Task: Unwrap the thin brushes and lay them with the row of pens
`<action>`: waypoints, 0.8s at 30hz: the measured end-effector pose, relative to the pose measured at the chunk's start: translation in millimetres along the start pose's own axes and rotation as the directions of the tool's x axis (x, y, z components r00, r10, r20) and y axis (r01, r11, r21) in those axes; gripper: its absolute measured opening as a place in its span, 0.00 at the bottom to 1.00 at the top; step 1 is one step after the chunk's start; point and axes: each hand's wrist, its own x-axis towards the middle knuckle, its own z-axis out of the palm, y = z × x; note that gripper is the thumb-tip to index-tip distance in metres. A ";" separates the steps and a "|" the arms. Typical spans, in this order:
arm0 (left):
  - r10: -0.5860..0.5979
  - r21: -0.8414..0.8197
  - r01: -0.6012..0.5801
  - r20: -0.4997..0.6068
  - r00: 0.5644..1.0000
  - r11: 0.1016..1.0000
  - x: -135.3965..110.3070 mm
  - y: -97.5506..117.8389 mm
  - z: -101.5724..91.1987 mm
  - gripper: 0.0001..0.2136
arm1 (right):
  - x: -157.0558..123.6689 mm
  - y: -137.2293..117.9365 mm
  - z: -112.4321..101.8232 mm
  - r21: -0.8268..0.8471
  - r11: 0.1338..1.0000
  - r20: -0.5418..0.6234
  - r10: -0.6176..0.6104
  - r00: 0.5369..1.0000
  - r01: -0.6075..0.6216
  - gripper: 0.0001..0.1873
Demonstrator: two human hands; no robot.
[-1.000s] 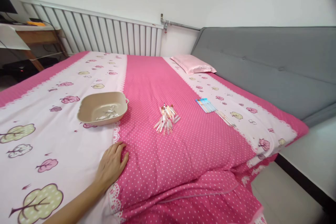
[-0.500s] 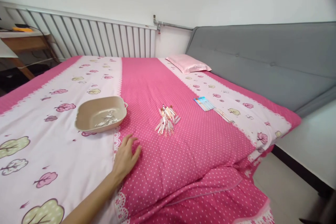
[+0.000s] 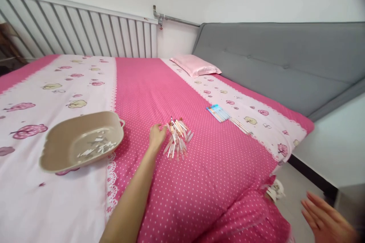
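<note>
A loose pile of slim pen-like sticks [image 3: 178, 140], pinkish and white with some brown ends, lies on the pink dotted bedspread [image 3: 205, 182]. My left hand [image 3: 157, 136] is at the pile's left edge, fingers partly spread; whether the fingertips touch a stick I cannot tell. At the lower right, my right hand [image 3: 327, 218] hangs beyond the bed's edge with its fingers stretched out and nothing in it. Left of the pile, a beige plastic basin [image 3: 61, 136] holds several small white and grey pieces [image 3: 98, 146].
Right of the pile lies a neat row of blue-ended pens [image 3: 219, 113], with pale slim sticks [image 3: 241, 125] beside it. A pink pillow [image 3: 195, 65] rests near the grey headboard [image 3: 273, 49]. A white radiator [image 3: 94, 30] stands along the wall, and a whitish item [image 3: 276, 190] is on the floor.
My left hand has moved forward and right, from beside the basin to the pile. My right hand has come into view at the lower right. The view has shifted closer and to the right.
</note>
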 end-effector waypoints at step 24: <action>-0.291 -0.436 0.274 0.028 0.956 0.858 -2.5 -35.8 19.3 0.18 | 46.5 4.2 420.3 -0.249 0.910 0.716 -0.057 0.695 0.332 0.14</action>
